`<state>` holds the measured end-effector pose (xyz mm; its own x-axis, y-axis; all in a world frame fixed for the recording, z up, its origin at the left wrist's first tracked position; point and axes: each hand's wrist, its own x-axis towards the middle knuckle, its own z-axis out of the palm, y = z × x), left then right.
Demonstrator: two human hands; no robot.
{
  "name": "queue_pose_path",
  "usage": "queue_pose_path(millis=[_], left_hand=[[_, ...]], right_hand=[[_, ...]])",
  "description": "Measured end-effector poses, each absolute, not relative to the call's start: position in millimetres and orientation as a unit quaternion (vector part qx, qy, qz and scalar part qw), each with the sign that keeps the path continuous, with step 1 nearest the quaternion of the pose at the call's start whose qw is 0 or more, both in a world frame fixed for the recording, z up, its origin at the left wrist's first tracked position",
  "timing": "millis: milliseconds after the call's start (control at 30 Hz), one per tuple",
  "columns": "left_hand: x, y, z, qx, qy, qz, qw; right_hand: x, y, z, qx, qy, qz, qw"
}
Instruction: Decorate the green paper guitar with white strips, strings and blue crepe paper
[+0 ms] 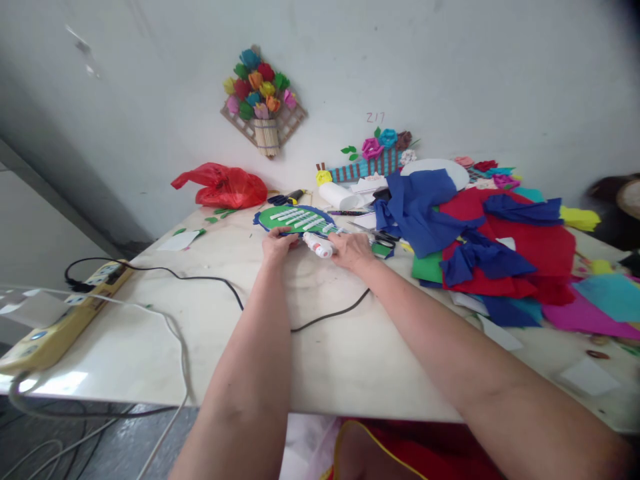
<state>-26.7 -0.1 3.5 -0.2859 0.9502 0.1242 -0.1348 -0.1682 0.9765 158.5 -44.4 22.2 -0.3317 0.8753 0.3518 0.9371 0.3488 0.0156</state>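
Note:
A green oval craft piece (295, 219) with a blue border and several white strips across it lies on the table in front of me. My left hand (279, 245) grips its near edge, thumb and fingers closed on the rim. My right hand (353, 249) is curled beside the piece's right end, around a white glue gun (319, 245) with orange marks. The tool's round end points towards me, and part of it is hidden by my fingers. Scissors (385, 238) lie just beyond my right hand.
A black cord (330, 315) runs beneath my arms from a yellow power strip (65, 320) at the left. Crumpled blue, red and green sheets (515, 233) cover the right side. A red plastic bag (225, 187) and yellow-handled pliers (293, 197) sit near the wall.

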Motion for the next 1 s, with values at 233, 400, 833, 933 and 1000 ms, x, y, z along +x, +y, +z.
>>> queue_pose_path(millis=[233, 400, 833, 933, 1000], left_hand=[[-26.3, -0.7, 3.3, 0.426, 0.498, 0.633, 0.411], [-26.5, 0.7, 1.8, 0.420, 0.501, 0.636, 0.410], [-28.1, 4.4, 0.4, 0.408, 0.509, 0.632, 0.418], [-28.0, 3.8, 0.8, 0.403, 0.507, 0.635, 0.419], [-27.8, 3.6, 1.0, 0.404, 0.506, 0.638, 0.418]], right_hand=[[162.1, -41.2, 22.2, -0.554, -0.815, -0.121, 0.122], [164.6, -38.9, 22.5, -0.561, -0.811, -0.117, 0.120], [175.8, -29.7, 19.0, -0.577, -0.793, -0.101, 0.165], [177.6, -29.2, 21.7, -0.591, -0.783, -0.088, 0.173], [180.1, -27.8, 23.5, -0.602, -0.773, -0.077, 0.184]])
